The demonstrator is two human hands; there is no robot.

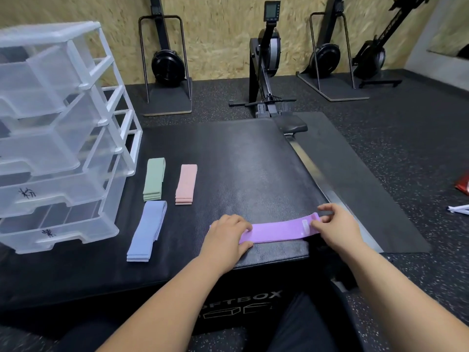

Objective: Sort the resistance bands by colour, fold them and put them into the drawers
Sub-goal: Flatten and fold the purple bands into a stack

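So the purple resistance band was lying flat and stretched out sideways on top of the black soft plyo box, close to its near edge. The left hand lay over the band's left end, fingers pretty much straight and pressing it down, thumb along the near edge. The right hand had the other end pinched, thumb on top next to the little white label and the fingers curled round behind it.

The rest of the bands were already folded and parked further left on the same box. There was a green stack and a pink stack side by side but apart. A longer blue stack sat just in front of the green one, not touching it as far as I could tell.

Left of those stood the clear plastic drawer unit with its white frame, also sitting on the box. The two lowest drawer fronts had some black scribbles on them, too blurry for me to read.

Behind the box there was a rowing machine on the speckled rubber floor, and more gym machines were propped upright against the chipboard wall.
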